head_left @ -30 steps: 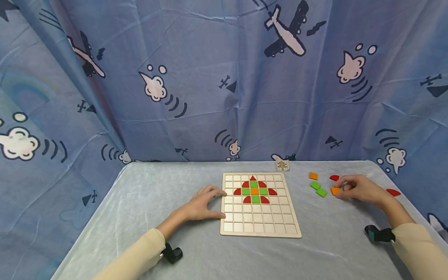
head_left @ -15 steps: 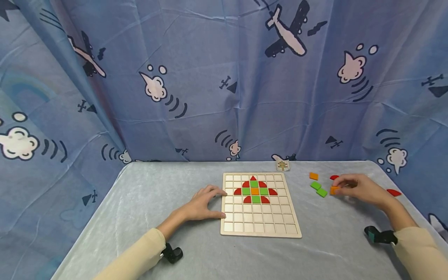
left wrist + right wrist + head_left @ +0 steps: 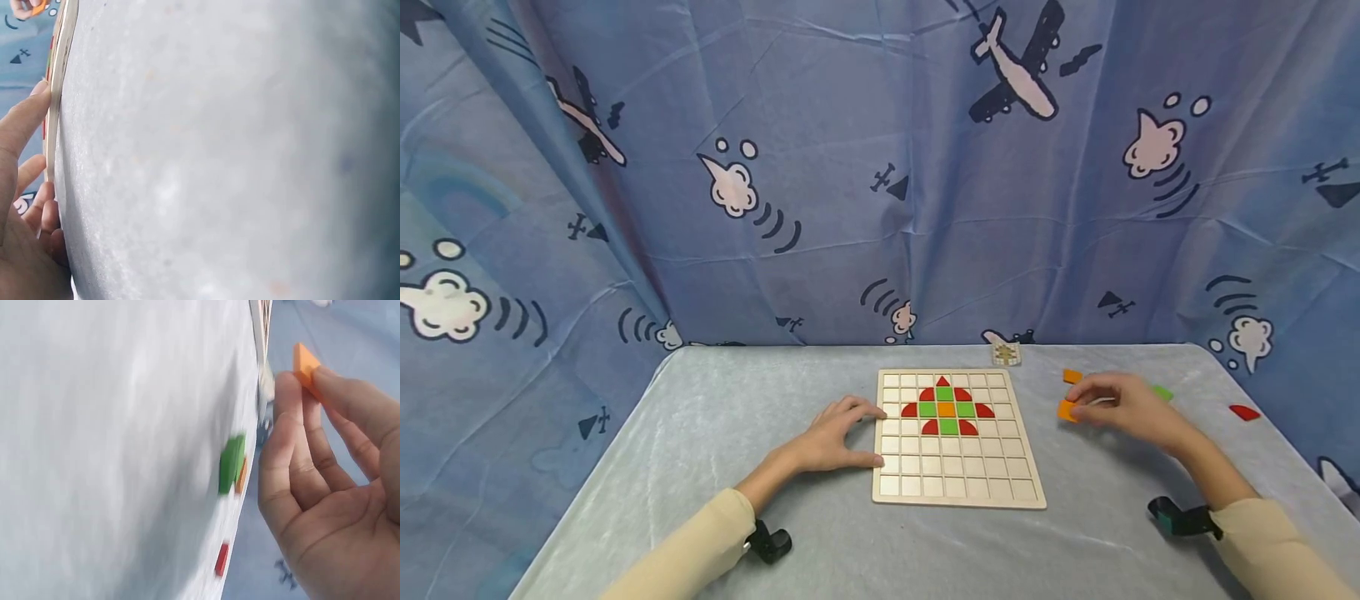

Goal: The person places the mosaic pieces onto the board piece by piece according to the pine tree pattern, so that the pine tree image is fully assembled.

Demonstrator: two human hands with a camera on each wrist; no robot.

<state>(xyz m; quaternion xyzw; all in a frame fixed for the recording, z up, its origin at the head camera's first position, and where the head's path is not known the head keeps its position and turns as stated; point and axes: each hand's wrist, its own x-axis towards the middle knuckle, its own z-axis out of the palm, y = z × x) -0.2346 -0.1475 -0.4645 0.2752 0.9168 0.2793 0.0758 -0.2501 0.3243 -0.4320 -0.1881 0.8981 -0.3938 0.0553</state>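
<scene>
A pale wooden grid board (image 3: 958, 471) lies on the table, with red, green and orange pieces set in its cells as a symmetrical figure. Thumb and fingertips of my left hand (image 3: 831, 437) rest on the board's left edge, spread apart; the left wrist view shows the fingers against the board's rim (image 3: 57, 94). To the right of the board, my right hand (image 3: 1131, 408) pinches an orange square tile (image 3: 1067, 411) between thumb and fingers. In the right wrist view that tile (image 3: 302, 362) is raised off the cloth.
Another orange tile (image 3: 1072, 376) lies behind the right hand. A green piece (image 3: 1162, 392) shows past its knuckles, and a red piece (image 3: 1244, 412) lies farther right. Green tiles (image 3: 231, 465) appear in the right wrist view. A small patterned card (image 3: 1006, 354) sits at the back edge.
My right hand has picked up the orange tile and moved left toward the board, now covering the loose green tiles. My left hand and the board have stayed in place.
</scene>
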